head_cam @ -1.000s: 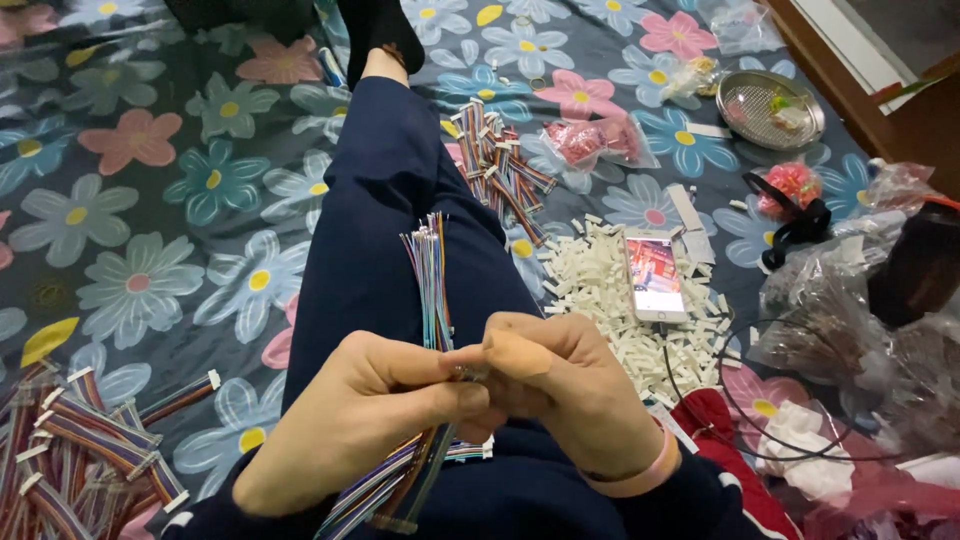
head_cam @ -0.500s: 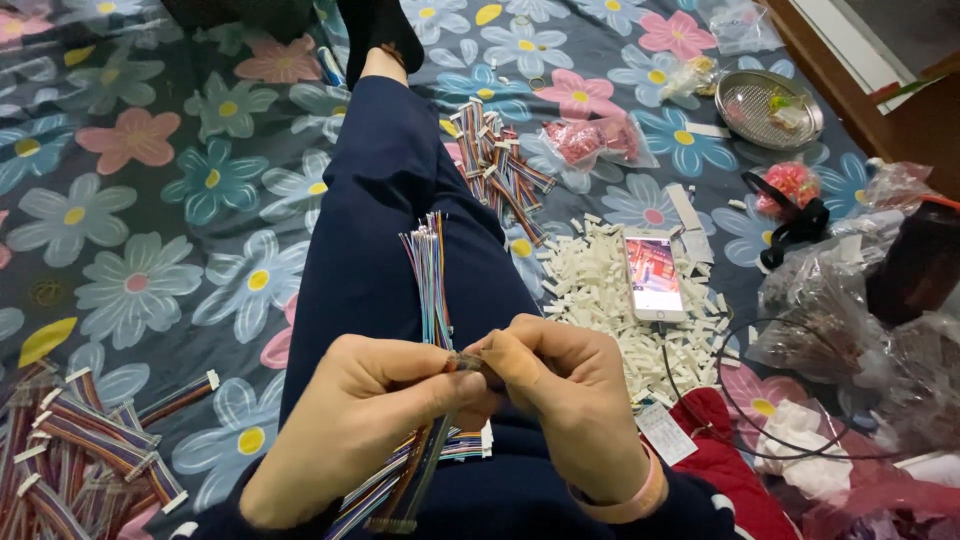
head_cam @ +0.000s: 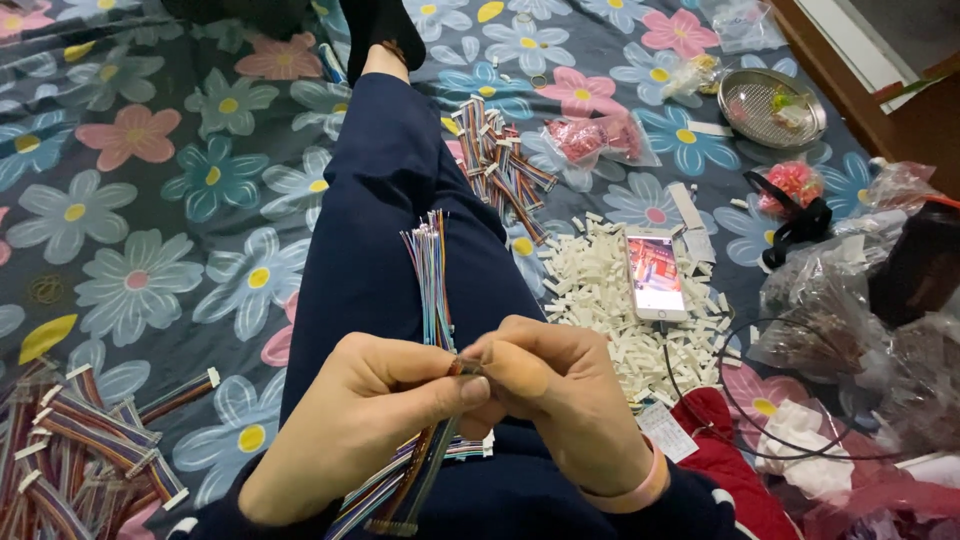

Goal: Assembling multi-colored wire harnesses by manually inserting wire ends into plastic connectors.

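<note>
At the far left, on the flowered sheet (head_cam: pixel 150 210), we see a heap of finished cables (head_cam: pixel 70 450): flat multicoloured ribbons with a white plug at each end. We judge this to be work already done, and the heap is sizeable.

Moving to the middle, our left hand (head_cam: pixel 370 420) is clenched around a bundle of loose wires (head_cam: pixel 432 270), whose bare ends fan upward over our dark trouser leg (head_cam: pixel 380 200), while the lower ends hang out below the fist across our lap. Thumb and forefinger pinch at the spot where the two hands meet. Our right hand (head_cam: pixel 560 400) is closed too, its fingertips pressed against the left thumb, gripping something small at the wires; we cannot tell whether it is a plug or just the wire ends, since the fingers cover it.

Further up, beside the knee, a second, smaller pile of cables (head_cam: pixel 500 165) lies on the sheet, apparently also done.

To the right, a broad spread of white plugs (head_cam: pixel 600 290) is still unused, with a phone (head_cam: pixel 655 275) lying on top of it. Beyond that we see a metal dish (head_cam: pixel 772 108) and several clear bags (head_cam: pixel 830 310).

Going by the many plugs left and the full bundle in our hand, we judge the work to be somewhere in the middle, with plenty remaining.
</note>
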